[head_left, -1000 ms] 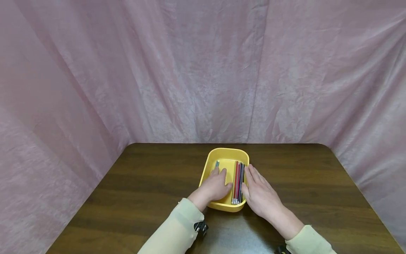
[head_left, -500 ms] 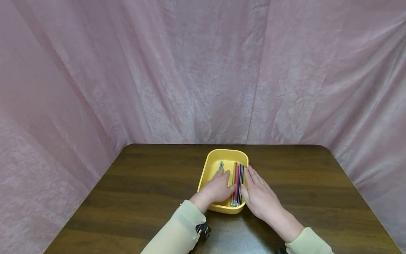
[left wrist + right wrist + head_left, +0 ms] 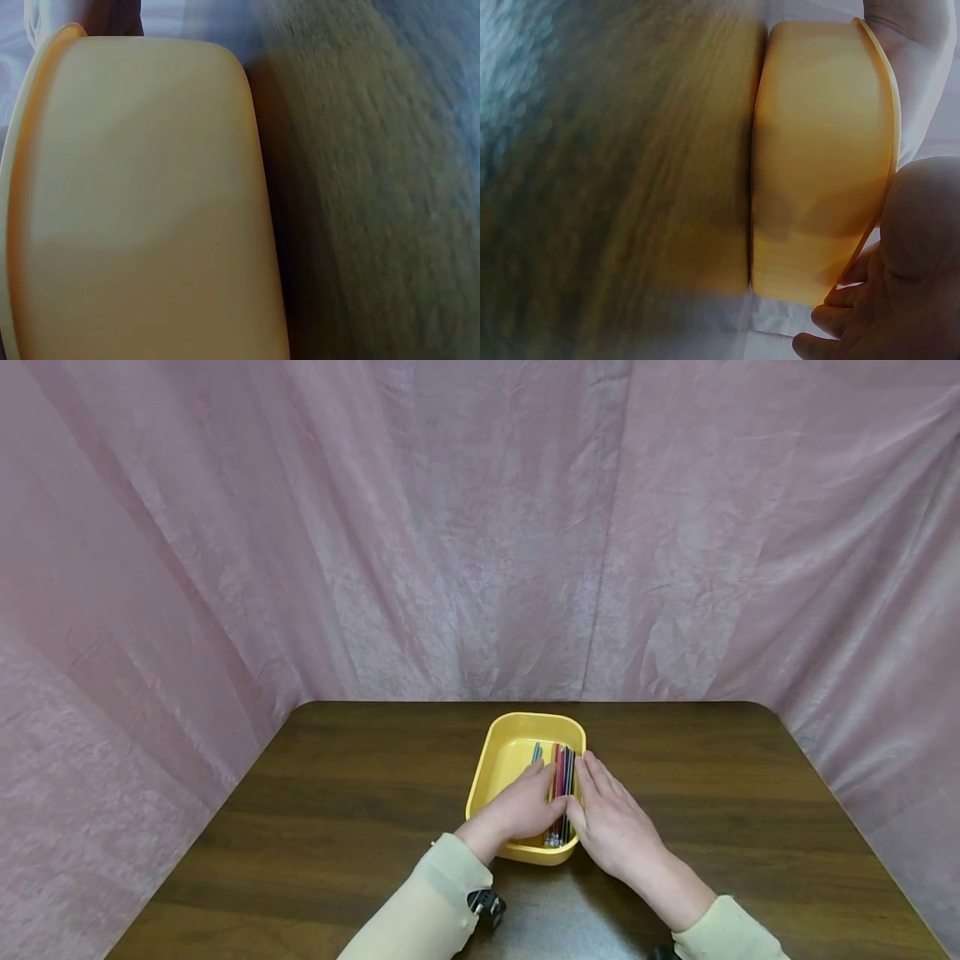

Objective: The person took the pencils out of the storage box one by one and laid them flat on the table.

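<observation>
A yellow plastic tray (image 3: 486, 768) stands on the table; its outer wall (image 3: 150, 187) fills much of the left wrist view. Along its right side lies a row of pencils (image 3: 560, 781), red, pink and dark, with silvery ends toward me. My left hand (image 3: 522, 806) is inside the tray, fingers extended beside blue pencils (image 3: 537, 751) that show only at their far tips. What lies under that palm is hidden. My right hand (image 3: 618, 827) rests at the tray's right rim with straight fingers, its thumb reaching over the edge close to the left thumb.
The brown wooden table (image 3: 360, 810) surrounds the tray on every side. Pink cloth (image 3: 465, 527) hangs behind the table and along both sides. A small black device (image 3: 487, 906) is strapped at the left wrist.
The left hand has slid right inside the tray, and the blue pencils have shifted right with it, toward the row. The right hand has hardly moved.
</observation>
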{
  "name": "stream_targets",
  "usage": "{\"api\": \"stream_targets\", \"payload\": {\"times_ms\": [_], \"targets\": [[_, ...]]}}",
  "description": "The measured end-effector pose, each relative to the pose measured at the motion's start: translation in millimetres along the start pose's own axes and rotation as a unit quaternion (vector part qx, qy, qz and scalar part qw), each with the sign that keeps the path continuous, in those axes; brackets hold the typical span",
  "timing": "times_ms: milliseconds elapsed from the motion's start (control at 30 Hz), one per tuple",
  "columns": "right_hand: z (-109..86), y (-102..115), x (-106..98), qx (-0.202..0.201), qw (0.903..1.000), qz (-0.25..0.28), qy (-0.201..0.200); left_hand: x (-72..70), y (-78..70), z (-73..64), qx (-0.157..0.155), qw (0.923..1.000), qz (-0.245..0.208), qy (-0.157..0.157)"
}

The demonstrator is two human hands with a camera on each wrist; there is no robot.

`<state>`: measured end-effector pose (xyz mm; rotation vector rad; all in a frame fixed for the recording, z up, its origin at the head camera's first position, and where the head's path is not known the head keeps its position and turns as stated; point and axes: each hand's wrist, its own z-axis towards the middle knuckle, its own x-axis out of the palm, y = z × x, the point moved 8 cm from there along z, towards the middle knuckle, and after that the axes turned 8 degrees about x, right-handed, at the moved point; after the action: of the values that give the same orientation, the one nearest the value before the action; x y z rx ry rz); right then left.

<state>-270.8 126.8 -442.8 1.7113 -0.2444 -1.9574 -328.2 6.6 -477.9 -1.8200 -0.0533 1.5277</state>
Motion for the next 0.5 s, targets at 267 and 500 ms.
{"api": "stream_targets", "payload": {"times_ms": [267,500], "targets": [[0.4,0.3,0.5,-0.002,1.0000,0.004,-0.004,-11.6,-9.5,-2.4,0.024,0.9991,0.004,-0.035],[0.6,-1.1,0.7,-0.001,1.0000,0.005,-0.007,-22.7,-8.3,-5.8,-0.029,0.9977,0.016,-0.059]]}}
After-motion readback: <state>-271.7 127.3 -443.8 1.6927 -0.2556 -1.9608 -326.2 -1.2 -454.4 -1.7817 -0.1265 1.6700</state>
